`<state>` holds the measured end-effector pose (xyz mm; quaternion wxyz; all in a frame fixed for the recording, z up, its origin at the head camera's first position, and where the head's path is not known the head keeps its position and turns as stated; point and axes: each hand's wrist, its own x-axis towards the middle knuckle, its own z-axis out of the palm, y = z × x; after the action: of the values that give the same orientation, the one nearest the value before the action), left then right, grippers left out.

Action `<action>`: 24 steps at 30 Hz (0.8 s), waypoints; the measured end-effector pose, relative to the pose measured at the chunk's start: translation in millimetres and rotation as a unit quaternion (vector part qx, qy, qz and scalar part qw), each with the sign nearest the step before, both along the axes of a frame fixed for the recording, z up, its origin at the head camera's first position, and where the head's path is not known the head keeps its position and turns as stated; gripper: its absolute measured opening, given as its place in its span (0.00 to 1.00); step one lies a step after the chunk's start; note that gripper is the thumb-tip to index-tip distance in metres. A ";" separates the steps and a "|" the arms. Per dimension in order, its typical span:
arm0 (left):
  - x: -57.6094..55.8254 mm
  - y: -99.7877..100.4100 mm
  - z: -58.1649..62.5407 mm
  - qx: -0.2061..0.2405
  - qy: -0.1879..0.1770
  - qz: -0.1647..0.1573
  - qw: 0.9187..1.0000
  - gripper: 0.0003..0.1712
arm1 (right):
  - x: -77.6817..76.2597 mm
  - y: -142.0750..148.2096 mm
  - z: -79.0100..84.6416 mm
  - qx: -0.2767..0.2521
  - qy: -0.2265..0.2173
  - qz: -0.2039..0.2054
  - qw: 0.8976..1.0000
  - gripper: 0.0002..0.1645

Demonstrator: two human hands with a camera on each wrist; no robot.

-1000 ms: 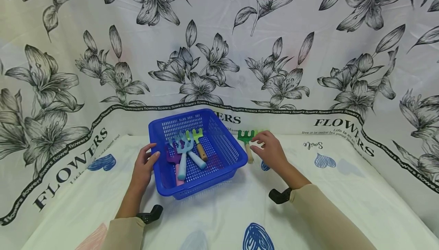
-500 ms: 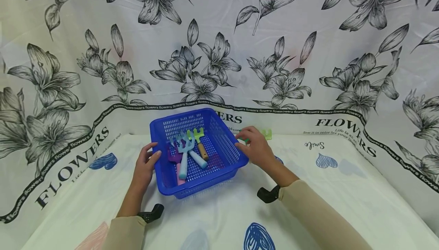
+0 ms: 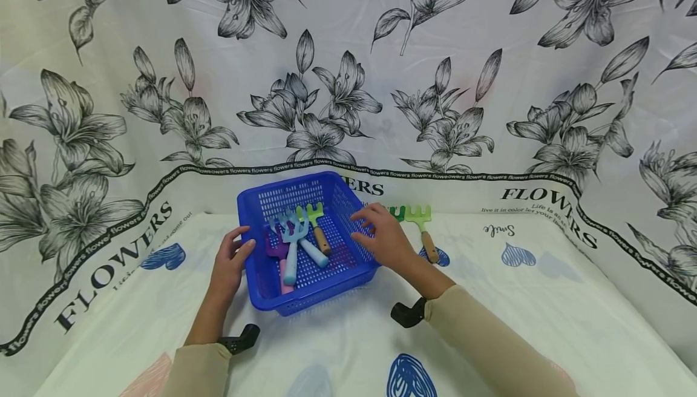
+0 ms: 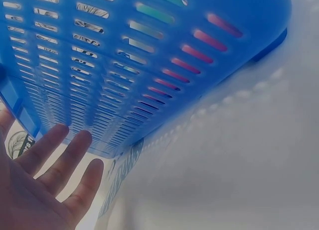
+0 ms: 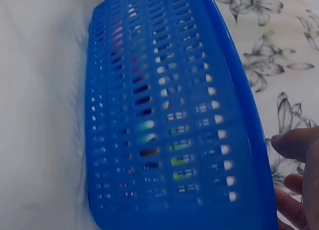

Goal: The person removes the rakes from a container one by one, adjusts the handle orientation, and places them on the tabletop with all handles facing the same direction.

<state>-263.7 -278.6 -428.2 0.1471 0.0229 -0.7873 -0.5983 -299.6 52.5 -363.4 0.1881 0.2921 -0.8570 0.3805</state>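
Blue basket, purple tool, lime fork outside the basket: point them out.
Blue basket [image 3: 327, 285], head view: its near rim.
Purple tool [image 3: 278, 251], head view: its head.
Lime fork outside the basket [image 3: 427, 239], head view: top of its brown handle.

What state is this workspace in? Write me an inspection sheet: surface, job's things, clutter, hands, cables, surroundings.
Surface: white cloth with printed hearts.
Job's things: blue basket holding a purple fork, two pale-blue forks and a lime fork; to its right, a dark-green fork, partly hidden by the right hand, and a second lime fork.
Clutter: nothing seen.
Grippers: bare hands; left hand touches the basket's left rim; right hand is at the right rim, no tool seen in it.
Cables: nothing seen; black devices on both wrists.
Surroundings: curtain printed with flowers and lettering.
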 end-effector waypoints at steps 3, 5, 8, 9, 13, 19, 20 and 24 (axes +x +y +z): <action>0.3 0.4 0.4 0.004 0.002 -0.003 1.000 0.33 | 3.0 -7.8 -0.3 0.011 -0.010 -0.001 1.000 0.18; 0.3 0.8 0.5 0.005 0.003 -0.005 1.000 0.33 | 4.9 -12.4 -0.2 0.018 -0.014 -0.004 1.000 0.19; 0.3 1.2 0.2 0.002 0.001 -0.002 1.000 0.34 | 6.8 -19.0 0.7 0.016 -0.021 0.001 1.000 0.19; 0.2 1.2 0.1 0.001 0.001 -0.001 1.000 0.34 | 7.3 -21.2 1.2 0.014 -0.025 0.005 1.000 0.20; -0.4 0.6 -0.6 -0.003 -0.002 0.003 1.000 0.34 | 8.8 -30.2 1.9 0.023 -0.042 0.038 0.998 0.22; -2.2 -0.2 -1.5 0.004 0.000 0.000 1.000 0.33 | 10.4 -39.6 0.2 0.103 -0.063 0.076 0.990 0.28; -2.1 0.1 -1.7 0.006 -0.001 0.000 1.000 0.33 | 10.3 -40.5 0.2 0.113 -0.069 0.079 0.988 0.29; -1.7 0.9 -1.4 0.011 -0.002 0.000 1.000 0.33 | 10.5 -44.4 2.0 0.134 -0.101 0.093 0.981 0.33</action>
<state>-265.5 -277.8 -429.6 0.1457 0.0256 -0.7808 -0.6071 -289.1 8.1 -361.3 0.0233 0.3530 -0.8840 0.3057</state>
